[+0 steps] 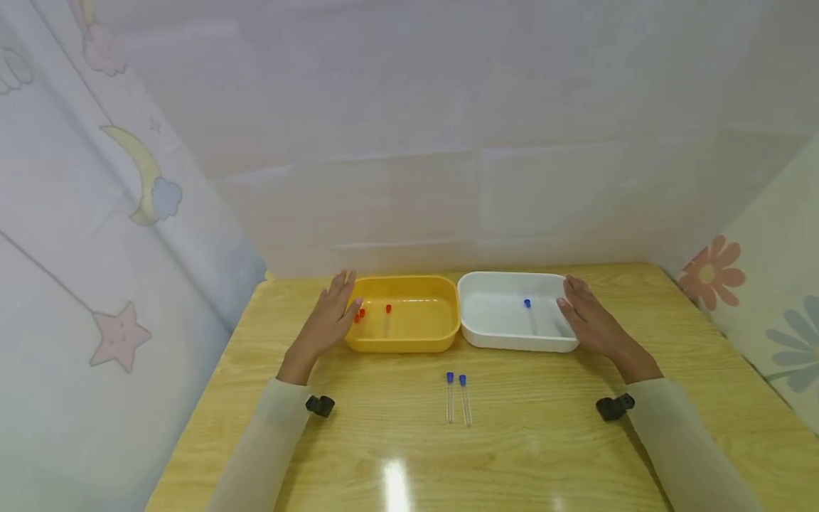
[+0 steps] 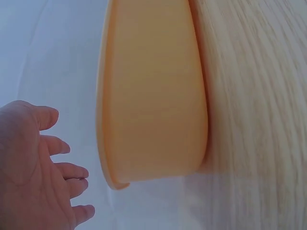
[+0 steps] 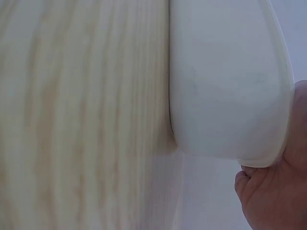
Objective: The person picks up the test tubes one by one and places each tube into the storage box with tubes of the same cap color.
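Observation:
My left hand (image 1: 325, 320) is beside the left end of the yellow tray (image 1: 403, 346), fingers extended. In the left wrist view a gap shows between the fingers and the tray wall (image 2: 153, 96). My right hand (image 1: 593, 323), fingers extended, is at the right end of the white tray (image 1: 521, 343); in the right wrist view it overlaps the tray's rim, and whether it touches I cannot tell. Red-capped tubes (image 1: 387, 310) lie in the yellow tray. A blue-capped tube (image 1: 527, 304) lies in the white one. Two more blue-capped tubes, one left (image 1: 450, 398) and one right (image 1: 465, 400), lie on the table.
Both trays stand side by side near the back of the wooden table (image 1: 358, 441). A pale sheet (image 1: 409, 178) hangs behind it, with a printed curtain (image 1: 77, 249) on the left and a flowered one (image 1: 780, 299) on the right. Each wrist bears a small black camera.

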`<state>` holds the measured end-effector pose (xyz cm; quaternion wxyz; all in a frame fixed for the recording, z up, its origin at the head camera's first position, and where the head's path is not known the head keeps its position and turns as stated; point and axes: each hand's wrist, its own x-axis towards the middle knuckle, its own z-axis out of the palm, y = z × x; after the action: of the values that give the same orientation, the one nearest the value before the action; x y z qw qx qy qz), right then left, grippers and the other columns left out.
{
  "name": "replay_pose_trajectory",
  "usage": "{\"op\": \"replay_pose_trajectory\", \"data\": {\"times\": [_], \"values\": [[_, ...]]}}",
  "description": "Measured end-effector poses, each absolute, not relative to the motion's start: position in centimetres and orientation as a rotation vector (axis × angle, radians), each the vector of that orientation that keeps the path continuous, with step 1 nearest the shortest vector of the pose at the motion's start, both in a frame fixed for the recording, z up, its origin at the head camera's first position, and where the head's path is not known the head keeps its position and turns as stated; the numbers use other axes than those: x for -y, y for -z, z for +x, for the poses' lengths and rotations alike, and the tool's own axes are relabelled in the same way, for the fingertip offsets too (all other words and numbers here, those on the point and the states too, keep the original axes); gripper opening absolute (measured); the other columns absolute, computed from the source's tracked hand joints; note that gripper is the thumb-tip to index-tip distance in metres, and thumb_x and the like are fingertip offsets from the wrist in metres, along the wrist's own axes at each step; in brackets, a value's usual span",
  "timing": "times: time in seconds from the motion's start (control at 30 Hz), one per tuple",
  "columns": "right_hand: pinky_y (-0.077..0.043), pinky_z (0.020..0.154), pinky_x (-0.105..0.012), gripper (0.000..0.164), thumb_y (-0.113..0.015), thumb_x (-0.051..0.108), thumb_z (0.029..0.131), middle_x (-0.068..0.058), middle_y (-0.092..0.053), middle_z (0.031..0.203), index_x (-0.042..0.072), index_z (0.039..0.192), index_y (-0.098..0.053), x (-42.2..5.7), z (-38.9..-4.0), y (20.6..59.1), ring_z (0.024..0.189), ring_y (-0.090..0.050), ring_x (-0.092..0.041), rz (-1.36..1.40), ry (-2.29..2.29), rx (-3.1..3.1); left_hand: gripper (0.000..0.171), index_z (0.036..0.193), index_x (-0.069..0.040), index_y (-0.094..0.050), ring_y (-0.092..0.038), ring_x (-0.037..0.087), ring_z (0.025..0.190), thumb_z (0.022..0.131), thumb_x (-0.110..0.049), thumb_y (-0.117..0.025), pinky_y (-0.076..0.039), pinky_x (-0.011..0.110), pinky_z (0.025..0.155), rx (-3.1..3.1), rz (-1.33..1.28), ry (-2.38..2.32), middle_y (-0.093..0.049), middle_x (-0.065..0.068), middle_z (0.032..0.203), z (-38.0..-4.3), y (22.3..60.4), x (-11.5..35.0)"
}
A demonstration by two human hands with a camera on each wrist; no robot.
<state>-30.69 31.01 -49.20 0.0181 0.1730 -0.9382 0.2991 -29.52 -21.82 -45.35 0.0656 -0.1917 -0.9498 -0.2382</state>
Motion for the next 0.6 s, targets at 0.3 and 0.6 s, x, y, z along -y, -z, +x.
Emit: {"op": "replay_pose_trajectory", "data": {"times": [0.3, 0.6], "values": [[0.004, 0.120, -0.061, 0.067, -0.025, 0.035, 0.113, -0.028, 0.007, 0.165, -0.010, 0.157, 0.000, -31.0, -30.6, 49.4, 0.153, 0.012, -0.043, 0.573, -0.932, 2.872, 0.064, 0.165, -0.015, -0.015, -0.019, 0.031, 0.154, 0.110, -0.035, -0.042, -0.017, 0.058, 0.121, 2.703, -0.656, 0.627, -0.019, 0.013, 0.168, -28.3, 44.1, 20.0], [0.002, 0.120, -0.062, 0.069, -0.024, 0.038, 0.113, -0.026, 0.008, 0.166, -0.008, 0.158, 0.000, -31.2, -30.8, 49.4, 0.153, 0.011, -0.043, 0.542, -0.921, 2.905, 0.059, 0.157, -0.006, -0.037, -0.048, 0.038, 0.136, 0.105, -0.025, -0.058, -0.040, 0.056, 0.110, 2.524, -0.740, 0.562, -0.049, 0.019, 0.150, -26.7, 43.8, 17.6]]}}
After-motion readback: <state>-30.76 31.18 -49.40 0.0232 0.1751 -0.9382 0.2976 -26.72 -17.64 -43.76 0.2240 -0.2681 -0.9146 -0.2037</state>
